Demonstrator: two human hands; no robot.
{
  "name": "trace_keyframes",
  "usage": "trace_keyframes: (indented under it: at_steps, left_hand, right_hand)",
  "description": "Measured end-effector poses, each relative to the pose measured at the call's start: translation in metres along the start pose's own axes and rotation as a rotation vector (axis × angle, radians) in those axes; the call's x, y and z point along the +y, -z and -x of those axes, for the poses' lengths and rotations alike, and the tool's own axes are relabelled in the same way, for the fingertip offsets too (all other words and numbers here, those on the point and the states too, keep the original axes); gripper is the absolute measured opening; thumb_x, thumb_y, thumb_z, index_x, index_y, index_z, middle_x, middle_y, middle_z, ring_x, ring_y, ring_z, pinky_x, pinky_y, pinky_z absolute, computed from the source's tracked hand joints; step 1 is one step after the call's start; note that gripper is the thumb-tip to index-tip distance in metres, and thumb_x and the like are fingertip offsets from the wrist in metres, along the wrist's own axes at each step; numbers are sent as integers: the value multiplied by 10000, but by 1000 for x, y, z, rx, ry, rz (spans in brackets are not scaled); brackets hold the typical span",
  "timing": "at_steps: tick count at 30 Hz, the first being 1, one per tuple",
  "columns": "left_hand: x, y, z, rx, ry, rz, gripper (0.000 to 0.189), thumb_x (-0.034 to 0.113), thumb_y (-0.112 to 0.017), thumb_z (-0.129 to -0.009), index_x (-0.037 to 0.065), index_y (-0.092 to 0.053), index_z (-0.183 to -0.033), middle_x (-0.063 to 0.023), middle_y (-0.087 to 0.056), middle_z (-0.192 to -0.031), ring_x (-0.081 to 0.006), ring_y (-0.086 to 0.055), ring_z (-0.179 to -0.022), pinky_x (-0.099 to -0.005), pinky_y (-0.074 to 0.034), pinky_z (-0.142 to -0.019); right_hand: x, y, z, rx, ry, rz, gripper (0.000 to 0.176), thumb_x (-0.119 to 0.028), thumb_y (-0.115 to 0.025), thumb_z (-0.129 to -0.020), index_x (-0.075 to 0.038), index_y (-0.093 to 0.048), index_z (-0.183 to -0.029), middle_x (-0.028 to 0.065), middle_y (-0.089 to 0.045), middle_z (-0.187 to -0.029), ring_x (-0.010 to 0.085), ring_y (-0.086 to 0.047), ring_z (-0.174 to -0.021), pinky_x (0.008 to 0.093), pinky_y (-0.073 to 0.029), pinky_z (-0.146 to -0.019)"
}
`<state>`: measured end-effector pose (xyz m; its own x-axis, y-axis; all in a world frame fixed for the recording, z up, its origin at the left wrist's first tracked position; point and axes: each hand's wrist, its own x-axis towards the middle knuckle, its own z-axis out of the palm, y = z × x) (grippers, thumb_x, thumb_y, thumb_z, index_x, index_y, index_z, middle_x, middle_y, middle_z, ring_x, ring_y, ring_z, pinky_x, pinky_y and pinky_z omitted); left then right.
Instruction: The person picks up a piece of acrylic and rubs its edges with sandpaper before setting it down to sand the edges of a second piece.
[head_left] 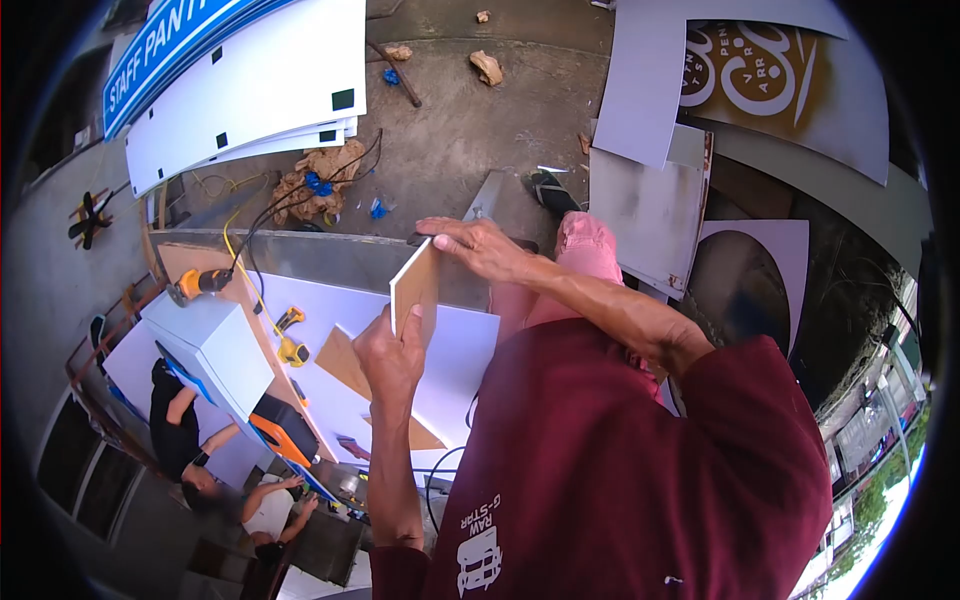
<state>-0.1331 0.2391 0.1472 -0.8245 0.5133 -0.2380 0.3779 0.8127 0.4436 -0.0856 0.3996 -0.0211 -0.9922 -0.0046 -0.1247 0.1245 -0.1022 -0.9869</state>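
Observation:
My left hand (390,352) is closed around the lower part of a small flat panel (417,285), thumb on its brown face. The panel stands tilted on edge, with a white rim along its left side. At its top corner, my right hand (478,247) presses a small dark block (419,240) against the edge. Fingers partly cover the block, so its exact kind is hidden. Under my hands is a white sheet (455,345) with a brown piece (343,362) lying on it.
A yellow cordless tool (291,350) lies left of my hands, with another power tool (200,284) and its cord beyond. A white box (208,350) and an orange case (282,428) stand nearby. Two people (180,420) are at lower left. Signboards (250,90) lean at upper left.

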Motion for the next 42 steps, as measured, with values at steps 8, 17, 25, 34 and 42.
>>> trace_keyframes:
  at_steps: [8, 17, 25, 34, 42]
  left_hand:
    - [5, -1, -11, -16, -26, 2, 164, 108, -707, -901, -56, -694, -908, -237, -662, -711, -408, -676, -631, -449, -518, -573]
    - [0, -4, -9, 26, -51, 2, 150, 83, -708, -897, -64, -683, -886, -220, -650, -688, -402, -662, -602, -440, -509, -550]
    - [-1, -5, -8, 14, -36, 1, 129, 77, -700, -893, -48, -681, -865, -214, -644, -681, -405, -646, -589, -452, -497, -542]
    - [-3, -7, -14, -3, -42, 9, 141, 92, -710, -882, -47, -685, -882, -216, -637, -680, -416, -643, -600, -470, -493, -545]
    - [-7, -3, 0, 1, -71, -31, 130, 80, -723, -866, -43, -685, -882, -211, -630, -664, -418, -638, -591, -472, -493, -545]
  right_hand:
    - [-71, -3, 7, 70, 256, -94, 547, -430, -383, -1083, -22, -544, -1409, 166, -554, -1457, 325, -497, -1381, 463, -337, -1210]
    - [53, -20, 11, 112, -287, 77, 561, -476, -381, -1076, -58, -573, -1398, 271, -692, -1137, 418, -654, -1110, 456, -501, -973]
    - [6, 8, -8, 156, 7, -15, 477, -352, -432, -1084, -7, -561, -1386, 218, -593, -1388, 359, -496, -1375, 433, -379, -1161]
    - [-1, -2, 1, 33, 27, -51, 546, -410, -378, -1088, -10, -518, -1434, 163, -508, -1503, 341, -401, -1453, 441, -290, -1230]
    - [-81, -8, 7, 23, 242, -181, 491, -369, -445, -1072, -20, -563, -1397, 138, -579, -1435, 333, -463, -1411, 463, -315, -1217]
